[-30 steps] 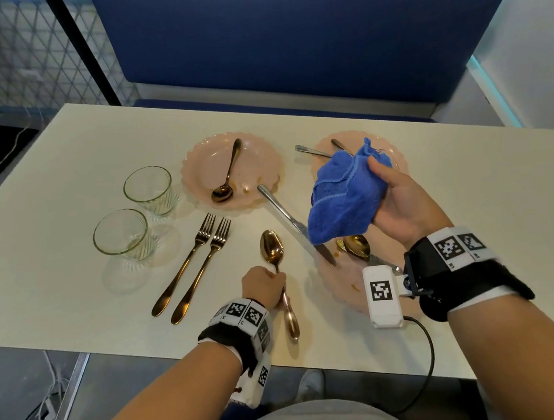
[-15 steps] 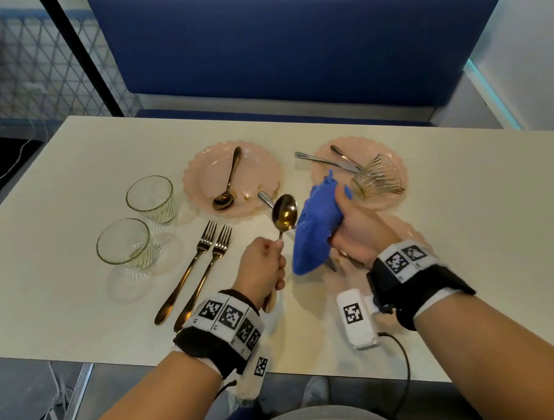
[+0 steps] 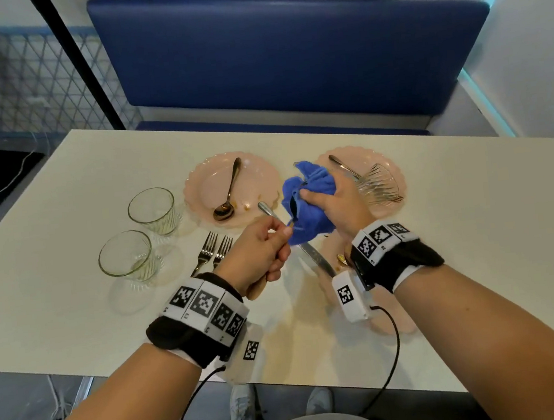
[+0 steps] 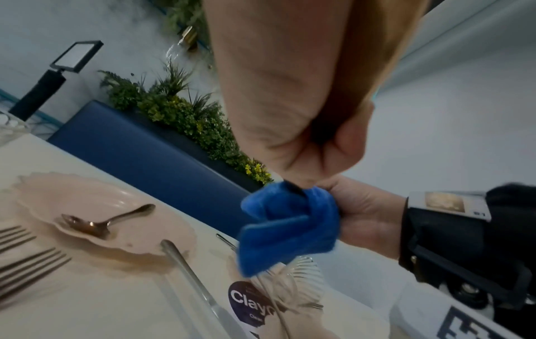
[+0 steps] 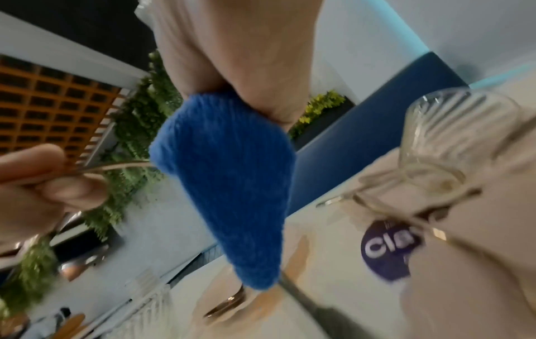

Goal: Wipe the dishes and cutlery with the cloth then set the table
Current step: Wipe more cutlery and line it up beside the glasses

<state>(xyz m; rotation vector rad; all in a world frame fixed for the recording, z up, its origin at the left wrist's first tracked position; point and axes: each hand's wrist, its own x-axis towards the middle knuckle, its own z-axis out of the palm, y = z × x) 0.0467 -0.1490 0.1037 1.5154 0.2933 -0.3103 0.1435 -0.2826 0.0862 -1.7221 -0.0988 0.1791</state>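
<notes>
My left hand [image 3: 270, 247] grips the handle of a gold spoon [image 5: 121, 166] above the table. The spoon's bowl is hidden inside the blue cloth [image 3: 309, 203], which my right hand [image 3: 331, 204] holds bunched around it. In the left wrist view the cloth [image 4: 290, 227] hangs just below my left fist. A silver knife [image 3: 312, 259] lies on the table under both hands. Two gold forks [image 3: 210, 250] lie left of my left hand.
A pink plate [image 3: 259, 177] holds another gold spoon [image 3: 228, 194]. A second pink plate [image 3: 365, 157] carries a glass on its side [image 3: 379, 184] and silver cutlery [image 3: 342, 166]. A third plate [image 3: 393, 320] lies under my right wrist. Two upright glasses [image 3: 152, 210] stand at the left.
My left hand lifted the gold spoon off the table. My right hand brought the cloth over and closed it around the spoon's bowl.
</notes>
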